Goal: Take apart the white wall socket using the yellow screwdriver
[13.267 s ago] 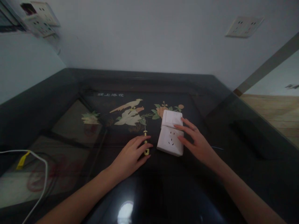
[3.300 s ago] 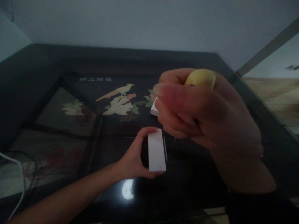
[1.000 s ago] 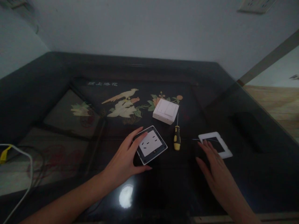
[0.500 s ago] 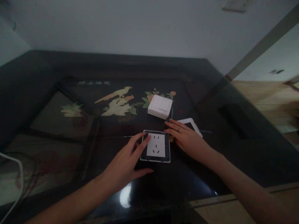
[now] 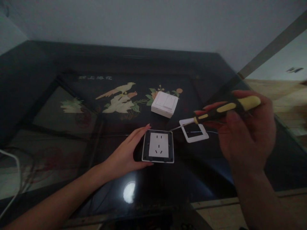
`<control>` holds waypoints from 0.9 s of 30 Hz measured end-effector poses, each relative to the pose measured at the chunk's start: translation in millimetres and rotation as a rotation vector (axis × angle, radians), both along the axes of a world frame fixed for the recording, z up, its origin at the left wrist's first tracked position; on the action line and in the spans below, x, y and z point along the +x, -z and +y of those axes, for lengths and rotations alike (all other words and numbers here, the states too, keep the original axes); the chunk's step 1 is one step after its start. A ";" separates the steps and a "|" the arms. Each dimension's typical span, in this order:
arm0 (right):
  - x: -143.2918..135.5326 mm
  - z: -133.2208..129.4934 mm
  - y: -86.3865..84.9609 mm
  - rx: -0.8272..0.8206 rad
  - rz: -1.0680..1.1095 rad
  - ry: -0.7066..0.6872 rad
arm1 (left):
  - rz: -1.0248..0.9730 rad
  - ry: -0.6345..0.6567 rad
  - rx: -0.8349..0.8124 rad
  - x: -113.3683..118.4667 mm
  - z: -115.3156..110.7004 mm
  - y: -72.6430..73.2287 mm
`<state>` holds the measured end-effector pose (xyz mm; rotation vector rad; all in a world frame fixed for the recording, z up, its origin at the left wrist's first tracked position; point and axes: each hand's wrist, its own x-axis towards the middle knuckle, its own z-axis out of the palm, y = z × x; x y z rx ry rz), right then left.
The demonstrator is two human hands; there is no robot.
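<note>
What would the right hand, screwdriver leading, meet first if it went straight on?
Probably the socket, at its far right corner: the screwdriver in the right hand points there, though depth is unclear.

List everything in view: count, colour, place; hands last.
Glossy table with bird picture: one, black, across view
Square five-slot plastic socket: one, white with black border, centre
Square plastic switch box: one, white, behind socket
Square hollow frame: one, white, right of socket
Slim screwdriver: one, yellow and black, right of centre
Thin cable: one, white, left edge
Back wall: one, grey, behind table
Wood-look floor: one, brown, right edge
Left hand: one, bare, gripping socket
Right hand: one, bare, holding screwdriver
</note>
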<state>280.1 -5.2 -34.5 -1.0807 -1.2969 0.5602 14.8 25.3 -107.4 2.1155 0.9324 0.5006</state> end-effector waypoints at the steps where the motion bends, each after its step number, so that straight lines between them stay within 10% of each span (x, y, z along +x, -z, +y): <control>1: -2.6 -1.3 2.4 0.003 0.064 -0.006 | -0.001 -0.026 0.004 1.0 -0.9 0.1; 27: -12.0 -0.6 25.8 0.160 0.022 0.073 | 0.032 -0.055 0.047 -0.8 -3.8 3.2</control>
